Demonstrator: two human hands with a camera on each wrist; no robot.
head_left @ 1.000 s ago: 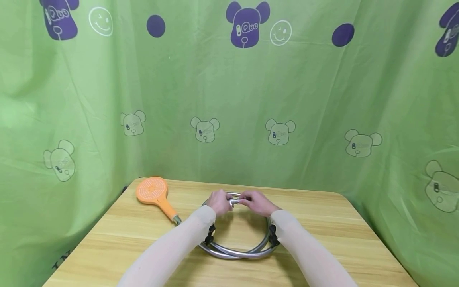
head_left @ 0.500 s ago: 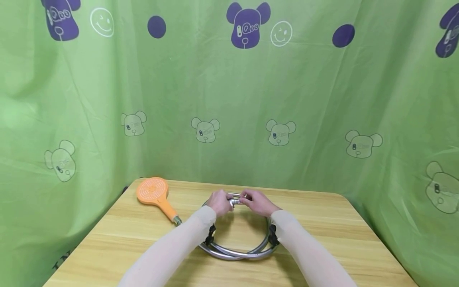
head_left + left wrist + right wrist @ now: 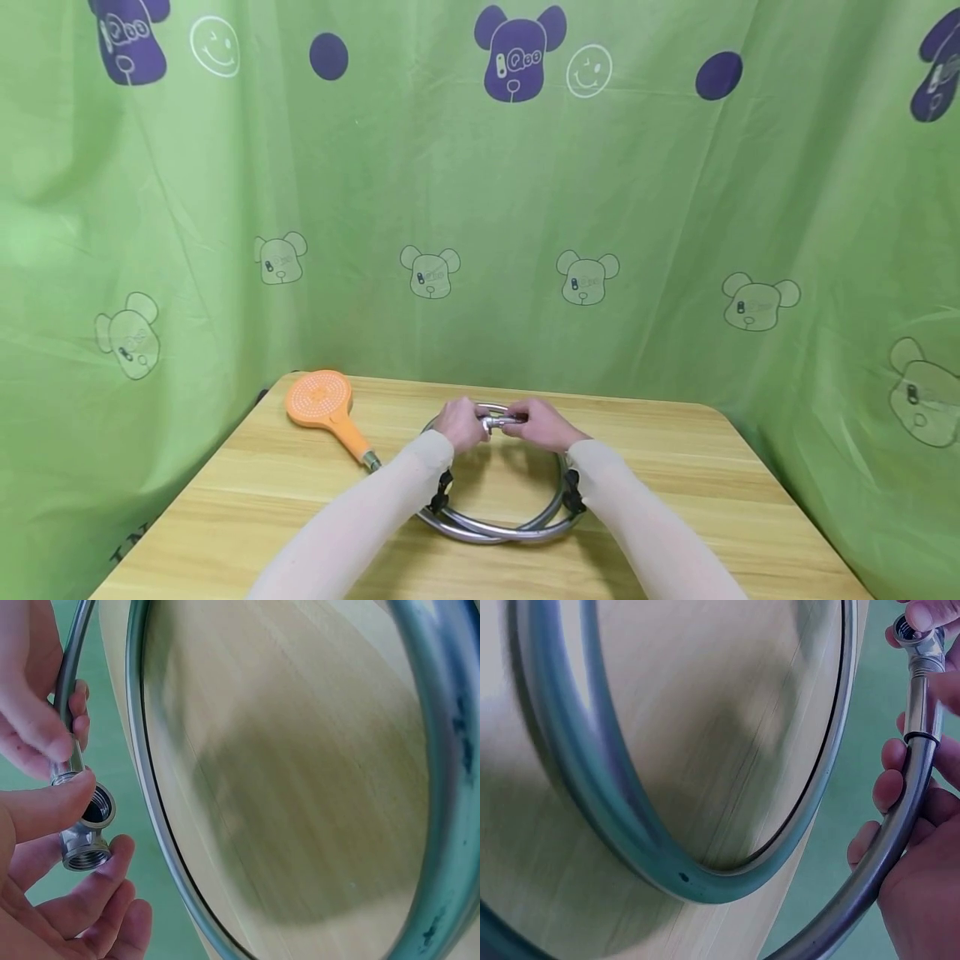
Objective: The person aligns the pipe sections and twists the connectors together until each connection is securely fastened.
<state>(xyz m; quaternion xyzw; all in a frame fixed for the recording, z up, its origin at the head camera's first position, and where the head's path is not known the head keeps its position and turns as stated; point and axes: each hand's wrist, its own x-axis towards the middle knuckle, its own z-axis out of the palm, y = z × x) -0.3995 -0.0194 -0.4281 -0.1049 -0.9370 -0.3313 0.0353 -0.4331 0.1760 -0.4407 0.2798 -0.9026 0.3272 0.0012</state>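
Note:
My left hand (image 3: 459, 423) pinches a small metal tee fitting (image 3: 85, 841) between thumb and fingers. Threaded openings show on the fitting in the left wrist view. My right hand (image 3: 546, 425) grips the silver shower hose (image 3: 870, 874) just behind its end. That end's metal sleeve (image 3: 917, 701) meets the fitting in line; how far it is threaded on cannot be seen. Below both hands the hose lies in loops on the table. At its other end is an orange shower head (image 3: 318, 400), lying face up at the back left.
A wood-grain table (image 3: 675, 475) carries everything. Behind it and at both sides hangs a green curtain (image 3: 495, 183) printed with bears. Black wrist cameras (image 3: 573, 492) sit close to the hose loops.
My right fingers and thumb have shifted around the hose end, from a tight pinch at the sleeve to a hold further back, showing more metal. My left hand stays put.

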